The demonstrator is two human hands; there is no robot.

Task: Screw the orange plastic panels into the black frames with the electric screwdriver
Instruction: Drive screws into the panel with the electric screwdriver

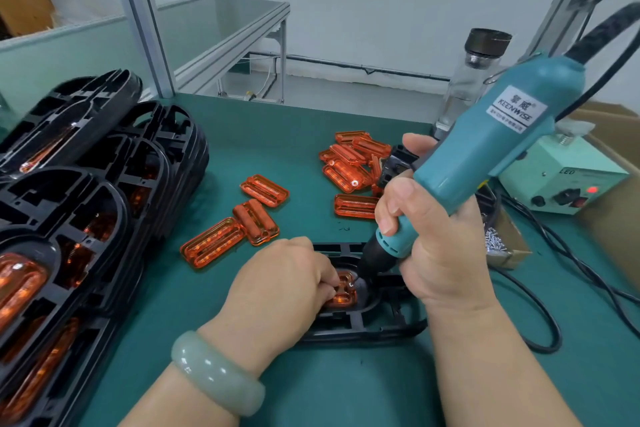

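A black frame (377, 326) lies flat on the green mat near me, with an orange panel (343, 295) seated in its middle opening. My left hand (280, 288) rests on the frame, its fingertips pinching down on the panel and partly hiding it. My right hand (429, 246) grips the teal electric screwdriver (485, 149), tilted so its dark tip touches the panel's upper right corner. Loose orange panels (239, 222) lie on the mat beyond the frame, and a second heap of orange panels (353, 159) lies further back.
Stacks of black frames with orange panels fitted (86, 204) fill the left side. A small cardboard box of screws (498, 243) sits right of the screwdriver. A pale green power supply (561, 180) with black cables stands at the right, a glass bottle (474, 76) behind it.
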